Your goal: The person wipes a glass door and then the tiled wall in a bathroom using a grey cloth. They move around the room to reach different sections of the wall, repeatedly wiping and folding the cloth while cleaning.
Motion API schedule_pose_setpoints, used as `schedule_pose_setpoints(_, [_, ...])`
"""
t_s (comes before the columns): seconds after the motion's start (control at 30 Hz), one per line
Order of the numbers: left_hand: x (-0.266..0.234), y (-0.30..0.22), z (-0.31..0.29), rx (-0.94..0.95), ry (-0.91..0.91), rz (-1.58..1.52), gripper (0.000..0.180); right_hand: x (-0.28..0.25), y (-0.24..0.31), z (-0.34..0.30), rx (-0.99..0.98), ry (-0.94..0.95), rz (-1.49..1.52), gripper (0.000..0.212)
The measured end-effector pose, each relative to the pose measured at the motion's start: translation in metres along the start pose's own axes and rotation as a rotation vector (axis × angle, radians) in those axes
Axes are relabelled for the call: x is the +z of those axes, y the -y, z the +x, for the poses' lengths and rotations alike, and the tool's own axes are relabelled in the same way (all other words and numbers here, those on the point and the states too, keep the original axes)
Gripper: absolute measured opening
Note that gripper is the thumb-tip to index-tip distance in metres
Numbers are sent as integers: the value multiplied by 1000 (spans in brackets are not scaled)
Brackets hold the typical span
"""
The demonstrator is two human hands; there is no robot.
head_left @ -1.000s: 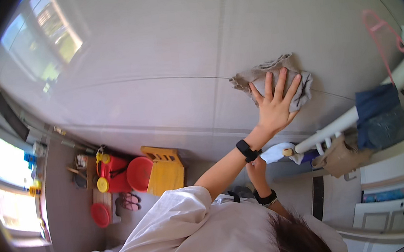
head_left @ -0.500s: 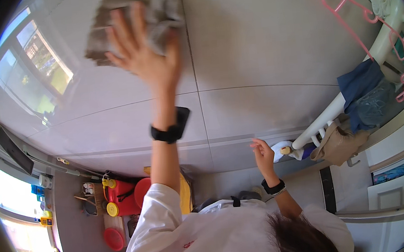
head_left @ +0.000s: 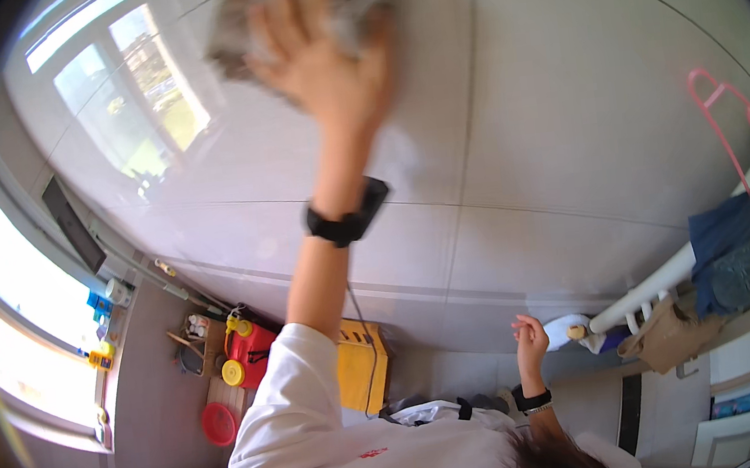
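Note:
My left hand [head_left: 326, 70] is raised to the pale tiled wall [head_left: 554, 115], its fingers spread flat. Under the palm and fingers lies a grey-brown cloth [head_left: 231, 34], bunched near the thumb and pressed on the tiles; the hand and cloth are a little blurred. A black watch [head_left: 335, 229] is on that wrist. Down at the right, my right hand [head_left: 531, 345] hangs in the air with loosely bent fingers and nothing in it. A black band [head_left: 531, 398] circles its wrist.
A window [head_left: 29, 289] with small items on its sill is at left. Below stand a red container [head_left: 248, 350], a red basin [head_left: 219, 424] and a yellow box [head_left: 359, 363]. At right, a white pipe [head_left: 646, 292] carries pink hangers [head_left: 720, 120], blue clothes [head_left: 725, 257] and a tan bag [head_left: 669, 336].
The whole view has shifted and tilted. My left hand and the cloth have slid up and to the right on the wall. My right hand stays low, its fingers bent a bit more.

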State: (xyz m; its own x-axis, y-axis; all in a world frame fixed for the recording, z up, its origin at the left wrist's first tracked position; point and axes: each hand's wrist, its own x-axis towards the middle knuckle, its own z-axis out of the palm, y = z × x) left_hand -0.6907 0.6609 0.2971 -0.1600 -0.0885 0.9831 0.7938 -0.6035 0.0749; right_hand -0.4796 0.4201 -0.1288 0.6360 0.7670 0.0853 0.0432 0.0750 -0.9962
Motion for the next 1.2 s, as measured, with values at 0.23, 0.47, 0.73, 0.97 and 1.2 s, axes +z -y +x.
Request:
schedule_pose_setpoints(0.23, [-8, -115, -86, 275, 508, -250, 85, 22, 2, 9, -40, -22, 14, 18])
schedule_pose_setpoints(0.47, [-30, -72, -136, 503, 585, -126, 82, 45, 11, 12, -2, 117, 21, 20])
schedule_pose_setpoints(0.73, [-46, 82, -34, 14, 257, 64, 87, 65, 3, 14, -19, 197, -24, 18])
schedule_pose_setpoints(0.97, [-74, 219, 7, -84, 62, 93, 63, 89, -3, 5, 10, 250, 57, 18])
schedule_pose_setpoints(1.2, [-104, 259, 6, -503, -64, -298, 51, 92, 6, 2, -84, 112, 133, 17])
